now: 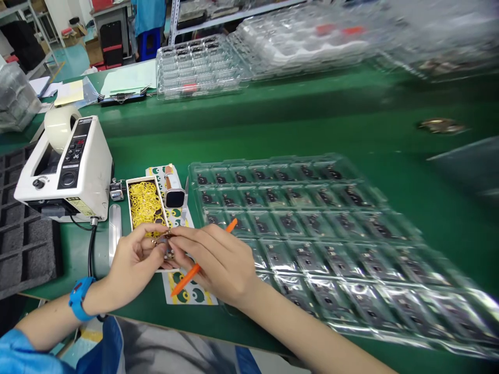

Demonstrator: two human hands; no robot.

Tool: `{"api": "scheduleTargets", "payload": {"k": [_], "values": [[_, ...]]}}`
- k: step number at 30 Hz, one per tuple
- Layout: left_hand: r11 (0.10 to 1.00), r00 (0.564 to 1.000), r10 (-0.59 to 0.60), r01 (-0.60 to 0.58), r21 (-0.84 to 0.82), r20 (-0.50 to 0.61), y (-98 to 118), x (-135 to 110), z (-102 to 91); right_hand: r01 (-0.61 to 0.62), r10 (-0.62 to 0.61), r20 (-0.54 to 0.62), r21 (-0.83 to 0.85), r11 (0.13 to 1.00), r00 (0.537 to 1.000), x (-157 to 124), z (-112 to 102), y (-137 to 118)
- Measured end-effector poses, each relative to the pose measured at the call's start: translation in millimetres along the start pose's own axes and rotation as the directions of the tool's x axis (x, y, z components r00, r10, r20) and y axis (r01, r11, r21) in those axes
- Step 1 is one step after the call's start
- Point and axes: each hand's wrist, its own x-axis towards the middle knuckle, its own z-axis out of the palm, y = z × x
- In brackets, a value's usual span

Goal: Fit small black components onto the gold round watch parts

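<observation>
My left hand (134, 262) and my right hand (216, 259) meet over the near edge of the green table (273, 130), both pinching a small metallic part (162, 240) between their fingertips. An orange stick tool (202, 259) lies across my right palm, its tip pointing up and right. A blue band (80, 298) is on my left wrist. Just behind the hands sits a narrow box of yellow rings (145, 202), and beside it a small white smartwatch-like device (174, 195) on a patterned sheet.
A white tape dispenser machine (68, 166) stands at the left, its cable running down. A large clear blister tray (319, 228) with several small dark parts fills the right. More clear trays (202, 65) are stacked at the back. Black foam (23, 244) lies far left.
</observation>
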Motion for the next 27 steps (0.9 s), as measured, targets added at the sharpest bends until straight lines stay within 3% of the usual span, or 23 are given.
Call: {"api": "scheduleTargets", "payload": {"k": [8,17,22,27], "values": [[0.998,0.999,-0.025,0.028,0.059,-0.039,-1.3,-1.9,0.1,-0.022,0.022,-0.013,0.013,1.0,1.0,-0.7,0.2,-1.1],[0.997,0.999,-0.013,0.016,0.077,-0.037,-4.3,-1.9,-1.0,0.053,-0.052,0.036,-0.024,0.998,0.998,-3.4,-1.6,-0.5],[0.976,0.996,0.079,-0.069,0.208,-0.041,-12.4,-3.7,-4.4,-0.016,0.016,0.016,-0.012,1.0,1.0,-3.9,0.5,-4.1],[0.981,0.997,0.057,-0.046,0.186,-0.055,-15.3,-5.5,-3.1,-0.084,0.084,-0.012,-0.011,0.996,0.996,-4.4,2.4,-6.5]]}}
